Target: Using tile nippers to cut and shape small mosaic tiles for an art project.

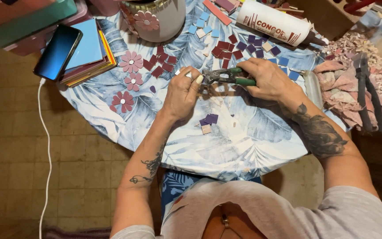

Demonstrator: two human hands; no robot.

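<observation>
Both hands (226, 86) gripping green-handled nippers (228, 76), leaf-print round table (244, 141), tiled floor (18, 146)

Nippers (226, 76): dull grey metal jaws, green plastic-coated handles. Tile pieces (226, 48): smooth, slightly glossy. Tabletop (244, 137): matt printed cloth cover. Phone (58, 52): glossy glass screen. Rag (339, 90): crumpled pink cloth.

Soft, warm light falls from above on the round table (111, 110), which looks bright. The floor (14, 155) is dimmer (brownish and dull). Shadows are small. Edges bend and blur slightly.
</observation>
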